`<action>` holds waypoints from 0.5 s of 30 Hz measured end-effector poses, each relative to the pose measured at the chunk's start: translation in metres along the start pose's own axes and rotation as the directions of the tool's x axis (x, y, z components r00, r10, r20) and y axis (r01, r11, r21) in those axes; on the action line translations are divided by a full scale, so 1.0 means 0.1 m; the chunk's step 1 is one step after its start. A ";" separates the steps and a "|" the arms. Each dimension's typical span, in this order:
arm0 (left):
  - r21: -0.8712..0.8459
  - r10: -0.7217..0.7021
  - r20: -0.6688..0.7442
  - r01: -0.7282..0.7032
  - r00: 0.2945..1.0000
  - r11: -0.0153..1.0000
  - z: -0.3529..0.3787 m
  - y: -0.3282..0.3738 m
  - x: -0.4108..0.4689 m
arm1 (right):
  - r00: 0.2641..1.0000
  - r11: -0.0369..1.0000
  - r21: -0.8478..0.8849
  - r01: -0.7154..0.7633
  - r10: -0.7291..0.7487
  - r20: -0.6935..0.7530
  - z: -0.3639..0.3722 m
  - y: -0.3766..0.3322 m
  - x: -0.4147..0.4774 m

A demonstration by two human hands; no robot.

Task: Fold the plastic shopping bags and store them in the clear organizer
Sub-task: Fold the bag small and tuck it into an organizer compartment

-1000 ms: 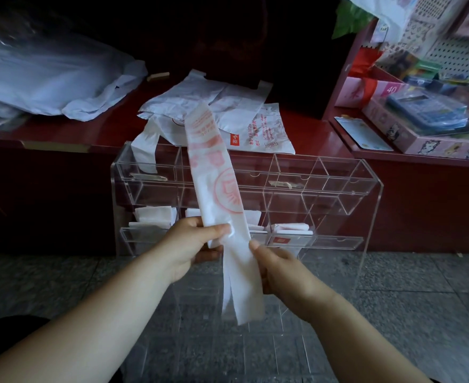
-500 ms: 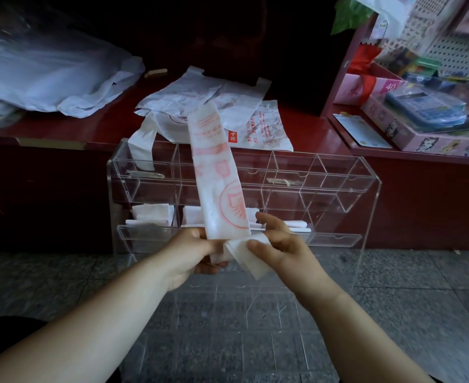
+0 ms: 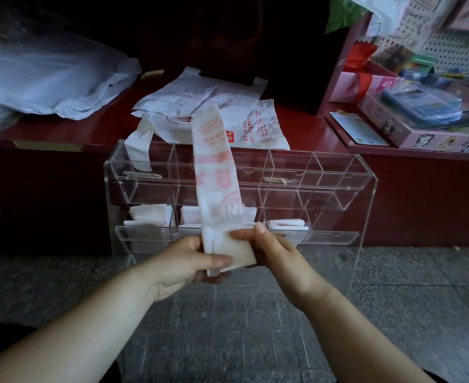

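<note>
The left hand (image 3: pixel 183 265) pinches the bag strip (image 3: pixel 216 172) at its bottom edge; the right hand (image 3: pixel 273 251) pinches its turned-up end; most of its length stands unrolled above them; just beyond, the clear organizer (image 3: pixel 364 189) holds several folded bags (image 3: pixel 149 215); farther off, loose bags (image 3: pixel 205 103) await folding.

Dim light, grey stone-tile floor (image 3: pixel 407 313), dark red wooden counter (image 3: pixel 421 205)

I can read only "40", on a pink box (image 3: pixel 346 91) at the right surface's (image 3: pixel 421 152) far edge; the folded bag's (image 3: pixel 214 167) red print is illegible.
</note>
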State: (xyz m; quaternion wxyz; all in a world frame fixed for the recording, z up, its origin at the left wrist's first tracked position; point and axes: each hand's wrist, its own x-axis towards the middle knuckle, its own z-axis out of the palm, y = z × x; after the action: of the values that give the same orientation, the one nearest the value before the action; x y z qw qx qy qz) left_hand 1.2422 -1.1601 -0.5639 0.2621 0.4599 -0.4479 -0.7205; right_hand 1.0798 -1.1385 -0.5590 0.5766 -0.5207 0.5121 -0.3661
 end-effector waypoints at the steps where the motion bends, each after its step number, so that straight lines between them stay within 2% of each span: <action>1: -0.027 0.011 -0.061 -0.013 0.998 1.000 0.01 0.00 0.02 | 1.000 1.000 0.011 0.013 -0.013 0.013 0.01 0.01 0.00; 4: -0.100 0.007 -0.132 -0.020 0.991 0.995 0.00 0.02 0.05 | 0.996 0.995 -0.031 0.094 -0.094 -0.007 0.00 0.04 0.02; 7: -0.078 -0.032 -0.068 0.027 0.997 0.997 -0.01 0.05 0.02 | 0.959 0.947 -0.176 0.267 -0.279 -0.046 -0.04 0.07 0.04; 9: -0.066 -0.067 -0.008 0.066 0.998 0.996 -0.01 0.08 -0.01 | 0.892 0.822 -0.378 0.427 -0.451 0.026 -0.06 0.12 0.06; 11: -0.017 -0.094 0.047 0.095 0.994 0.995 -0.02 0.10 -0.04 | 0.834 0.693 -0.520 0.499 -0.546 0.073 -0.05 0.20 0.09; 15: 0.064 -0.086 0.129 0.078 0.988 0.995 -0.04 0.12 -0.10 | 0.673 0.506 -0.669 0.544 -0.739 -0.013 0.00 0.25 0.15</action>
State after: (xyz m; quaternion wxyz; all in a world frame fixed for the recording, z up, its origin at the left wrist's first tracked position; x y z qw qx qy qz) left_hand 1.2495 -1.1597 -0.5495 0.1882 0.4368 -0.4661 -0.7460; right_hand 1.0803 -1.1477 -0.5867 0.1090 -0.7700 0.4482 -0.4409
